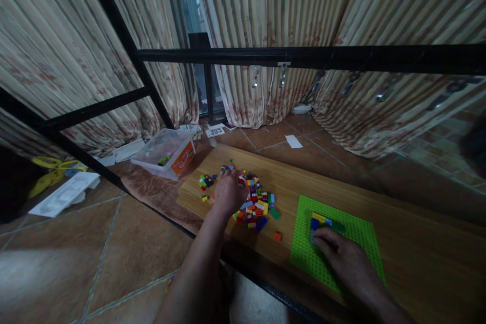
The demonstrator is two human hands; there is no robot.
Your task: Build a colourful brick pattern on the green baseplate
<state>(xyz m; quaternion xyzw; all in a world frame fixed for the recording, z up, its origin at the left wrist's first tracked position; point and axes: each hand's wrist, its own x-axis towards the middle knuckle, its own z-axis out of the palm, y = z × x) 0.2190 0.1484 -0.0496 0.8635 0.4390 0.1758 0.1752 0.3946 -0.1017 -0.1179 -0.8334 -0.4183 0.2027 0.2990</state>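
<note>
- Bricks everywhere: a loose pile of small coloured building bricks (253,202) sits mid-frame on the wooden board (398,202), and the left hand (227,193) is down on the pile's left edge, palm to the board, fingers curled into the bricks. Whether it has one pinched, I cannot tell; the back of the hand hides the fingertips.
- Lower right of centre, the green baseplate (357,233) lies flat on the board, with a small cluster of joined bricks (322,223), yellow, blue and green, near its upper left corner.
- The right hand (347,258) rests on the baseplate, fingers spread and flat, tips touching the cluster's near side, holding plate and build steady rather than gripping.
- Stray pieces: one orange brick (278,236) lies alone between pile and plate.
- Upper left of the pile, a clear plastic tub (164,154) sits on the floor beside the board.
- My read: this is the picking step, choosing the next brick. The next move calls for a clean fingertip pinch, a carry rightwards to the cluster, and square alignment over the studs before pressing.
</note>
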